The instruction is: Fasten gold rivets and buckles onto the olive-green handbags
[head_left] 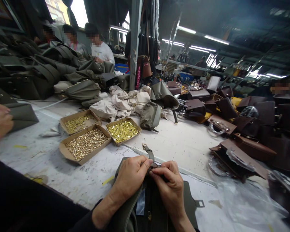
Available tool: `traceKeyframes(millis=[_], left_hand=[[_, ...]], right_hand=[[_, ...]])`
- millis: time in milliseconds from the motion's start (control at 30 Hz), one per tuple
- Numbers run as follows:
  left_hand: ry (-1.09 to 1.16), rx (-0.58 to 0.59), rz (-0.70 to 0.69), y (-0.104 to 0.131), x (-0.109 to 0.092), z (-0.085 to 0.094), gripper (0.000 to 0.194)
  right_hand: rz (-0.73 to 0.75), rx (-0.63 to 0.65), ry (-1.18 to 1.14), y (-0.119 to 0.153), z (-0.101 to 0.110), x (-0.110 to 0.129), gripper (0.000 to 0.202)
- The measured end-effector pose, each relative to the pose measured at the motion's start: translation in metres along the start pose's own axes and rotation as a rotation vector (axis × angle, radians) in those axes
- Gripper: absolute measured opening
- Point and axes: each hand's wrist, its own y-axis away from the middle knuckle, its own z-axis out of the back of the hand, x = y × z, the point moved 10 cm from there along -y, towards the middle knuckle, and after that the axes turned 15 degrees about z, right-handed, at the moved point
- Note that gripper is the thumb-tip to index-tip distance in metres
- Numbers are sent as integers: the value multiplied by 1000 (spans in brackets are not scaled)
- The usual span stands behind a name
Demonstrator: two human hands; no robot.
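Note:
A dark olive bag (pixel 190 201) lies open in front of me at the table's near edge, with its inside, a zipper pull (pixel 149 215) and a pale label (pixel 140 202) showing. My left hand (pixel 131 172) is closed on the bag's short buckled strap (pixel 149 154), thumb pressed down near its base. Right against it, my right hand (pixel 170 182) pinches with thumb and forefinger at the strap's base. Whatever small piece is between those fingertips is hidden. A metal buckle (pixel 144 146) stands up at the strap's free end.
Cardboard trays of gold rivets (pixel 87 143), gold studs (pixel 123 130) and small brass pieces (pixel 77 123) stand ahead left. Olive bags (pixel 26 80) and beige bags (pixel 103 108) pile behind them. Brown handbags (pixel 253 146) crowd the right. A co-worker's hand (pixel 0 122) is at far left.

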Motion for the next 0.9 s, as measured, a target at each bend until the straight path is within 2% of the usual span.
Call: traceKeyframes(millis=[300,433,533,633,700,900], left_hand=[[20,-2,-4,0,1,-1,39],[25,1,-2,-1,4,-3,41],[57,16,-16,-1,2,-4,39],[84,36,-17,-1,1,-4,37],[92,43,-6,0,1,-5,37],[109,30,-5,0,0,-3,39]], right_hand=[[-49,-2,-28,-2,-2,-3,14],[-143,9,-75,-3,-4,-10,11],[-217,-29,-108,0,-2,-16,7],[-346,-60,-143,8,-2,-28,20],[-407,-28,-165,11,-7,-33,26],[-326,31,-121,0,-14,-29,14]])
